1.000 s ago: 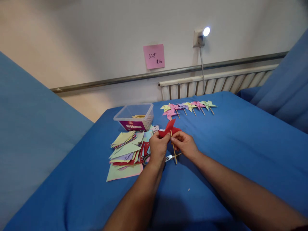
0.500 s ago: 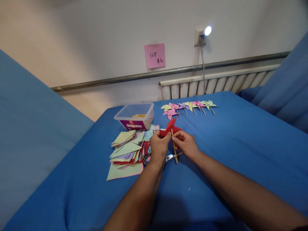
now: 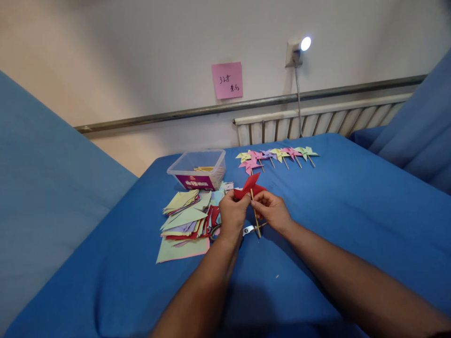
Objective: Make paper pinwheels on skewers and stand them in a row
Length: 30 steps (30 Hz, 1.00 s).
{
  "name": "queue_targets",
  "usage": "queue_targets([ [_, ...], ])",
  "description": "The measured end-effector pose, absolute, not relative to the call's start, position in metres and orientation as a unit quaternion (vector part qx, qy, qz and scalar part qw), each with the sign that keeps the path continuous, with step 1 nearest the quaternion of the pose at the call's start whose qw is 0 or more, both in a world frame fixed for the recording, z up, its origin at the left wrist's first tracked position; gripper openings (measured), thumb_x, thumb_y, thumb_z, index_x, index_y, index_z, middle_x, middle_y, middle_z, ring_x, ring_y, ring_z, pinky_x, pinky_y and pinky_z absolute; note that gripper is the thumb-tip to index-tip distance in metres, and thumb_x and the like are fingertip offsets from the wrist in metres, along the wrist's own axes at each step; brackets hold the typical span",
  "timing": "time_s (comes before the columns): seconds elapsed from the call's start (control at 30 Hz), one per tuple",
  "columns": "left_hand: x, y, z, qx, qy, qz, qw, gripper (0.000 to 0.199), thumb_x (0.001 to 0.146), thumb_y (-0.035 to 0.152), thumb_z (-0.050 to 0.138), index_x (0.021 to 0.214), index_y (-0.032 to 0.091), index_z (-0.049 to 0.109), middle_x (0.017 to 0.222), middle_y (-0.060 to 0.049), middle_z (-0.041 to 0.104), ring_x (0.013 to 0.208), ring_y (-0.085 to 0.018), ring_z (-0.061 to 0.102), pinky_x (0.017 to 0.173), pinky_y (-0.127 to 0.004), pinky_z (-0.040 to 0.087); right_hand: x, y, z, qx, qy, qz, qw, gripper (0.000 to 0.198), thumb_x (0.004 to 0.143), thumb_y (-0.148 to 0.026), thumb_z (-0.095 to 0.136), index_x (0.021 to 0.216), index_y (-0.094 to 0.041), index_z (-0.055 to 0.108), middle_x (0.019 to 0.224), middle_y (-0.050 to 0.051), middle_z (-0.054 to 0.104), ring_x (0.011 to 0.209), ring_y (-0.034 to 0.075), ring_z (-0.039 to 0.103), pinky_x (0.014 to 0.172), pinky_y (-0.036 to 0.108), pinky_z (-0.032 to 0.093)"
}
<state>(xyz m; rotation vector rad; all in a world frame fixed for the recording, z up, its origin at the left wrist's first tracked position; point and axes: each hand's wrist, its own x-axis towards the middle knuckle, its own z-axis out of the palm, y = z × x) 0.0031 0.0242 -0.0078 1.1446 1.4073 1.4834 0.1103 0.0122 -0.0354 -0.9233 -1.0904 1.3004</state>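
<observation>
As daylight-white glare from a plug-in lamp (image 3: 306, 43) hits the wall, two bare hands work over a smooth blue cloth (image 3: 327, 211) on a red paper pinwheel (image 3: 252, 182), its matte sheet folded into pointed, sharp-creased blades, and a slim, pale wooden stick (image 3: 257, 220). The blades rise at 12 o'clock above the fingertips; the stick slants from between the two thumbs towards half past five. The left hand (image 3: 231, 213) is closed on the paper, thumb at the stick's 9 o'clock side; whether it also grips the wood cannot be told. The right hand (image 3: 273, 211) pinches the stick near its upper end, fingers curled with almost no gap. Metal scissors (image 3: 248, 230) lie at 6 o'clock, layered paper sheets (image 3: 185, 218) at 9, a clear plastic box (image 3: 198, 180) at 10, and pastel pinwheels (image 3: 280, 155) at 1.
</observation>
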Motion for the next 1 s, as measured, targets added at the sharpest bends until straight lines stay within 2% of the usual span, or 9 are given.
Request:
queue_targets([
  [0.2, 0.0032, 0.0223, -0.0060, 0.457, 0.553, 0.582, 0.382, 0.018, 0.056, 0.027, 0.073, 0.064, 0.015, 0.061, 0.060, 0.002, 0.061, 0.055, -0.011, 0.051, 0.053, -0.022, 0.039, 0.1107, 0.0122, -0.0334, -0.397, -0.470, 0.547, 0.567, 0.035, 0.064, -0.050, 0.071, 0.066, -0.021, 0.052, 0.047, -0.007, 0.050, 0.039, 0.007, 0.043, 0.038, 0.020, 0.035],
  [0.47, 0.0038, 0.0240, -0.0075, 0.447, 0.501, 0.610, 0.421, 0.027, 0.055, 0.021, 0.074, 0.075, 0.016, 0.056, 0.068, 0.001, 0.064, 0.061, -0.012, 0.058, 0.061, -0.023, 0.044, 0.1111, 0.0119, -0.0322, -0.400, -0.472, 0.545, 0.565, 0.032, 0.066, -0.046, 0.070, 0.063, -0.021, 0.051, 0.045, -0.007, 0.050, 0.038, 0.008, 0.044, 0.038, 0.021, 0.034],
  [1.0, 0.0020, 0.0243, -0.0093, 0.465, 0.509, 0.599, 0.407, 0.025, 0.058, 0.024, 0.074, 0.074, 0.015, 0.057, 0.066, 0.000, 0.063, 0.059, -0.011, 0.055, 0.055, -0.022, 0.042, 0.1137, 0.0116, -0.0289, -0.402, -0.474, 0.553, 0.554, 0.033, 0.066, -0.046, 0.069, 0.062, -0.020, 0.050, 0.045, -0.007, 0.049, 0.037, 0.007, 0.042, 0.038, 0.019, 0.032],
])
